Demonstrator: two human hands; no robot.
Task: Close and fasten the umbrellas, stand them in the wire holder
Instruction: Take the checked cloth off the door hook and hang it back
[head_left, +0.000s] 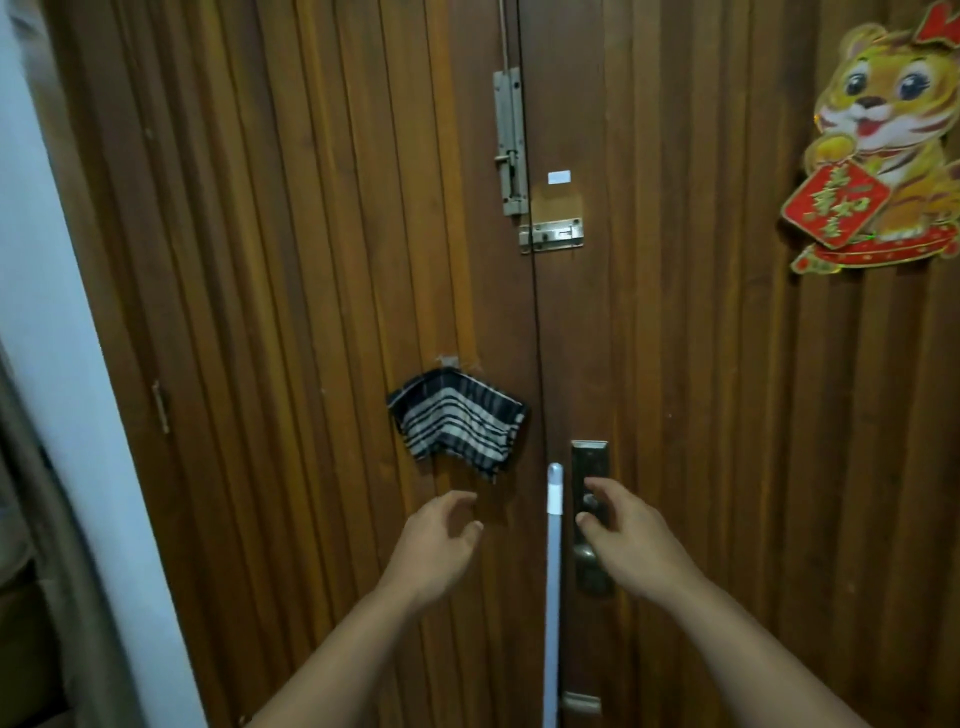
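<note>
Head view: left hand and right hand raised, fingers relaxed, holding nothing. No umbrella or wire holder visible. Risk: white pole leaning on door gets knocked.

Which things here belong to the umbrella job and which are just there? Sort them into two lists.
For the job:
- no umbrella or wire holder is in view
- left hand, open, holding nothing
- right hand, at the lock plate

Just there:
- wooden door
- white pole leaning on the door
- striped cloth hanging on the door
- two bolts
- tiger decoration
</note>
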